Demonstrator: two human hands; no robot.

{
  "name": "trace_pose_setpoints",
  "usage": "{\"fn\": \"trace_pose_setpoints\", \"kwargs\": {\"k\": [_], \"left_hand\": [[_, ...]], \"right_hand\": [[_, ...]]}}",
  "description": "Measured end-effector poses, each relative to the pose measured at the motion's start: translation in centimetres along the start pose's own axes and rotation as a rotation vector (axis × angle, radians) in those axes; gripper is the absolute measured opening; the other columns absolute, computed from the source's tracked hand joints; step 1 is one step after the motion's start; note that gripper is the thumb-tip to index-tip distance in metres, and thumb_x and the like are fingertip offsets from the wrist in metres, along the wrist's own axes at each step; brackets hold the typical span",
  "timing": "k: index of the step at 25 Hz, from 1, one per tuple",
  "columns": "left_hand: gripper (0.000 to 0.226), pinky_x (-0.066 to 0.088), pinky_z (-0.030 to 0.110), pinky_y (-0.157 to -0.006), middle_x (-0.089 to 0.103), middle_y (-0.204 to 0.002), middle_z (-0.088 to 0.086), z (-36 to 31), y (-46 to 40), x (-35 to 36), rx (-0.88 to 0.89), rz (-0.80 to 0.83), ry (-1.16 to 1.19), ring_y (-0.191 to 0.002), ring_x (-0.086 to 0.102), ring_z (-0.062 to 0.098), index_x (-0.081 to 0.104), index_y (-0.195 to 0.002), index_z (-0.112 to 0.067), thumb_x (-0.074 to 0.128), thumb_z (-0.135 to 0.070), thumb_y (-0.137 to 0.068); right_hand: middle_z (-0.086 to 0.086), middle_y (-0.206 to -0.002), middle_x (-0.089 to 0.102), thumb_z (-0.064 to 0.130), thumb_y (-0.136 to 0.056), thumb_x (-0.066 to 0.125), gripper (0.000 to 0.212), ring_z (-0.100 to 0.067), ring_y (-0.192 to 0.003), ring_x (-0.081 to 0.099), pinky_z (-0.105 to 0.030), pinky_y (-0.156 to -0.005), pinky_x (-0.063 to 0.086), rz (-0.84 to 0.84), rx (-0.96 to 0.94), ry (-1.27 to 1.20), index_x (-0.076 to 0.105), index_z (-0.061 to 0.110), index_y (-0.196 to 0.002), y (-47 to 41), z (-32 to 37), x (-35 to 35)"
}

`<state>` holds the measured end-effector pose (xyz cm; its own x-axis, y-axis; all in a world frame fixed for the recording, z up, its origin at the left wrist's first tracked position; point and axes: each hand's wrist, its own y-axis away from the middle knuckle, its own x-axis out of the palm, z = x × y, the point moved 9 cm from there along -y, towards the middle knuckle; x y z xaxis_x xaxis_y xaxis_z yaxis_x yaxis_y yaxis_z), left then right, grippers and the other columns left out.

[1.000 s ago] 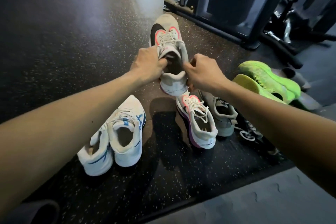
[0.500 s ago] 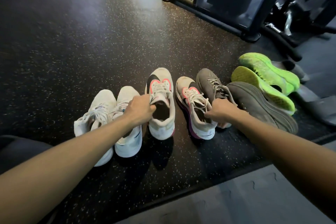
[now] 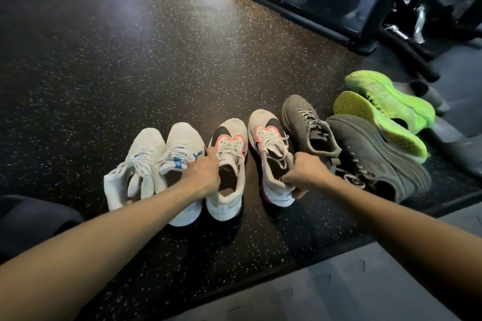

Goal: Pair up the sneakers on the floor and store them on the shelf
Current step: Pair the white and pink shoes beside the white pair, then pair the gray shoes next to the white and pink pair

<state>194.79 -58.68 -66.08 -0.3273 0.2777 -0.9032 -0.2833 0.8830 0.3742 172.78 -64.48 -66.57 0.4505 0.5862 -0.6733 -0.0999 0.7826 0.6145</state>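
Pink-trimmed beige sneakers are now gripped one in each hand, the left sneaker (image 3: 227, 164) by the left hand (image 3: 202, 177) and, newly since a moment ago, the right sneaker (image 3: 272, 159) by the right hand (image 3: 303, 173), both low over the speckled floor (image 3: 130, 73), so the pair seems matched and ready for shelving.

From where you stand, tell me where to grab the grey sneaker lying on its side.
Grip the grey sneaker at its collar, near the heel. It lies tipped on its side with the sole facing right and the opening turned left towards you, so come in from the left and hook your fingers inside the rim. The sole side is probably too broad and smooth to pinch.
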Motion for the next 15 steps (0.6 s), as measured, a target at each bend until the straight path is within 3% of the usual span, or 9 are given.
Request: {"fn": "trace_pose_setpoints", "kwargs": {"k": [4, 7, 9, 12, 15], "left_hand": [[0.033, 0.043, 0.041, -0.078, 0.059, -0.118, 0.02, -0.5, -0.4, -1.3, -0.007, 0.006, -0.044, -0.11, 0.057, 0.038, 0.037, -0.121, -0.008, 0.052, -0.014, -0.092], [0.042, 0.042, 0.04, -0.075, 0.054, -0.121, 0.013, -1.9, -0.4, -3.3, 0.05, 0.01, -0.214, -0.112, 0.057, 0.036, 0.037, -0.126, -0.015, 0.055, -0.018, -0.088], [0.043, 0.047, 0.042, -0.079, 0.048, -0.12, 0.01, -3.2, -0.5, -4.9, 0.098, -0.069, -0.126, -0.109, 0.057, 0.034, 0.04, -0.126, -0.018, 0.056, -0.022, -0.086], [0.025, 0.048, 0.039, -0.079, 0.053, -0.109, 0.004, -5.5, -1.1, -6.4, 0.197, -0.274, 0.148, -0.099, 0.058, 0.029, 0.053, -0.11, -0.02, 0.055, -0.029, -0.087], [0.023, 0.049, 0.036, -0.084, 0.064, -0.099, 0.004, -7.7, -2.5, -5.2, 0.202, -0.263, 0.375, -0.096, 0.06, 0.026, 0.059, -0.103, -0.019, 0.058, -0.035, -0.086]], "right_hand": [[-0.011, -0.079, 0.074, 0.014, -0.075, 0.063, 0.011, -0.019, -0.052, 0.071, -0.024, -0.049, 0.057, 0.08, -0.096, 0.064, 0.054, 0.011, -0.08, 0.4, 2.5, 2.1], [-0.01, -0.079, 0.075, 0.019, -0.074, 0.065, 0.015, -0.02, -0.054, 0.072, -0.028, -0.055, 0.059, 0.139, -0.139, 0.091, 0.055, 0.011, -0.081, 0.3, 3.6, 3.6], [-0.012, -0.08, 0.074, 0.026, -0.079, 0.067, 0.023, -0.023, -0.06, 0.073, -0.036, -0.063, 0.062, 0.176, -0.168, 0.123, 0.057, 0.009, -0.091, 0.0, 3.6, 3.5], [-0.013, -0.078, 0.075, 0.042, -0.09, 0.059, 0.034, -0.019, -0.055, 0.069, -0.03, -0.055, 0.06, 0.187, -0.231, 0.187, 0.063, 0.009, -0.097, -0.8, 3.0, 0.2], [-0.008, -0.073, 0.075, 0.041, -0.09, 0.06, 0.027, -0.021, -0.053, 0.068, -0.031, -0.051, 0.058, 0.023, -0.256, 0.104, 0.064, 0.016, -0.096, -1.2, 1.6, -6.4]]}}
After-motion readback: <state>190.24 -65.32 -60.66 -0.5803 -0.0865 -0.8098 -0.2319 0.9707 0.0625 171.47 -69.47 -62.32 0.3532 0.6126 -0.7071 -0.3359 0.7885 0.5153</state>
